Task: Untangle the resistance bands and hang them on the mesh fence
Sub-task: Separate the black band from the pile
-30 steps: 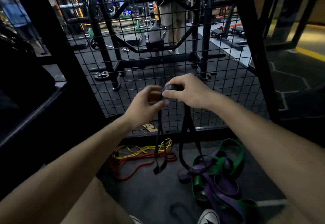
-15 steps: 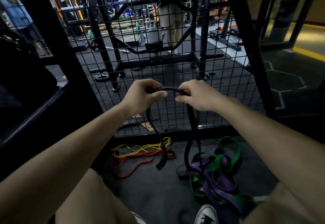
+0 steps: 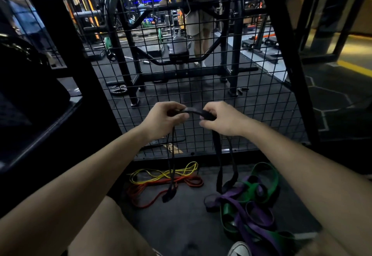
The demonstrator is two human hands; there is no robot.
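Observation:
A black resistance band (image 3: pixel 193 111) stretches between my two hands in front of the black mesh fence (image 3: pixel 251 99). My left hand (image 3: pixel 164 120) grips its left part and my right hand (image 3: pixel 222 119) grips its right part. Loops of the band hang from each hand down to the floor. On the floor lie a yellow band (image 3: pixel 161 174) and a red band (image 3: pixel 153 189) at the left. A tangle of green band (image 3: pixel 267 177) and purple band (image 3: pixel 249 221) lies at the right; the black band's right loop ends in it.
A thick black post (image 3: pixel 289 58) frames the mesh on the right and a dark post (image 3: pixel 66 58) on the left. Behind the mesh stand a weight rack and a person's legs (image 3: pixel 201 40). My white shoe (image 3: pixel 239 249) shows at the bottom.
My hands have moved apart, spreading the black band between them. Its hanging loops now fall separately, one under each hand.

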